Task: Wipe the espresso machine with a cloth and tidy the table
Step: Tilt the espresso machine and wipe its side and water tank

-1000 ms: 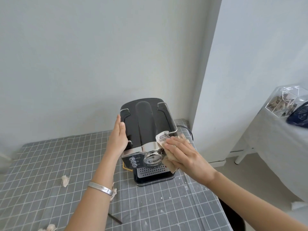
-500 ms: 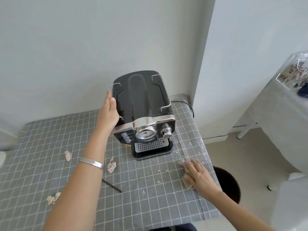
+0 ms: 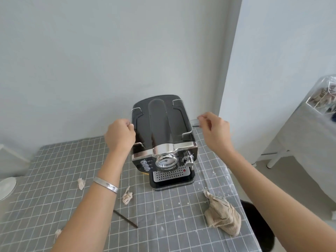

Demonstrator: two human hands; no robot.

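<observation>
While the cloth [image 3: 223, 217] lies before the espresso machine [image 3: 163, 135], left hand [image 3: 120, 135] grips its rail; right hand [image 3: 215, 130] curls its fingers alongside, hold unclear.

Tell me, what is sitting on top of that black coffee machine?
Only thin wire rails along both edges of the espresso machine; the left hand grips the left one. The cloth lies on the table. The hand hides part of that rail.

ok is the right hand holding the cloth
No, the cloth lies crumpled on the table, while the right hand is up beside the espresso machine.
</observation>
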